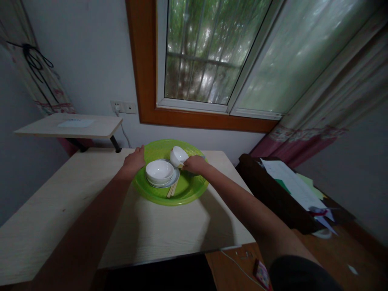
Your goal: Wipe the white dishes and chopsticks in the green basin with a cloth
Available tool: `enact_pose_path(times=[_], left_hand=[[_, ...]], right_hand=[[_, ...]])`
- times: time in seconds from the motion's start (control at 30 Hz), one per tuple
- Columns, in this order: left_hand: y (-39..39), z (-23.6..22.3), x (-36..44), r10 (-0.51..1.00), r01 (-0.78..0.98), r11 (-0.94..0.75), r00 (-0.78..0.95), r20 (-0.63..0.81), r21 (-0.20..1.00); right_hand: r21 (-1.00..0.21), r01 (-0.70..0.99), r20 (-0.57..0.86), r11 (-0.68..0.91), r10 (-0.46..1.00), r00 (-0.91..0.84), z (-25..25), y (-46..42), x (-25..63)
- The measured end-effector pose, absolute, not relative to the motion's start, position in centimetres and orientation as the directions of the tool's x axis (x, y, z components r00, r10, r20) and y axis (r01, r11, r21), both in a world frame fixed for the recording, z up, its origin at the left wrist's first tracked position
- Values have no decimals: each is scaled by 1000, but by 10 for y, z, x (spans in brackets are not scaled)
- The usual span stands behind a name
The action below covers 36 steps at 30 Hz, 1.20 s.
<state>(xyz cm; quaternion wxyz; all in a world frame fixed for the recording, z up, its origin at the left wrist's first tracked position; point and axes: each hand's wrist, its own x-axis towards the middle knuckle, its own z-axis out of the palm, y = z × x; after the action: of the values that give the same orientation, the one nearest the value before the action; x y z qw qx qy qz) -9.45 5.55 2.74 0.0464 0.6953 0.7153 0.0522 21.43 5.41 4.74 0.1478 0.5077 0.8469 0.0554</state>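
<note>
A round green tray lies on the pale wooden table. In it a white bowl sits on a small plate, with wooden chopsticks beside them. My right hand is closed on a small white cup, tilted on its side just above the tray. At the tray's left rim rests my left hand, fingers curled against the edge.
A smaller raised tabletop with a paper stands at the back left. A dark cabinet holding papers is at the right. The window and curtain lie beyond. A cable and a small packet lie on the floor.
</note>
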Motion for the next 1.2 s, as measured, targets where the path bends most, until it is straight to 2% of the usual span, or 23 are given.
enact_pose_path(times=[0.43,0.7,0.83,0.93,1.03,1.1,1.2], left_hand=[[60,25,-94,1000,986,-23,21,17,165],[61,23,-96,999,984,-30,25,30,176],[63,21,-96,999,984,-28,23,30,175],[64,20,-97,999,984,-29,25,24,173],[63,20,-97,999,984,-41,38,23,173],[63,20,-97,999,985,-45,40,32,165],[64,19,-97,998,985,-40,33,46,170]], right_hand=[[293,769,-162,568,822,-546,47,64,195],[279,752,-166,598,801,-576,53,71,192],[232,768,-169,597,802,-572,51,71,197],[178,799,-103,574,818,-565,53,62,205],[190,828,-3,527,844,-536,58,47,217],[214,814,-47,540,838,-543,59,38,226],[209,762,-267,613,786,-558,55,31,234]])
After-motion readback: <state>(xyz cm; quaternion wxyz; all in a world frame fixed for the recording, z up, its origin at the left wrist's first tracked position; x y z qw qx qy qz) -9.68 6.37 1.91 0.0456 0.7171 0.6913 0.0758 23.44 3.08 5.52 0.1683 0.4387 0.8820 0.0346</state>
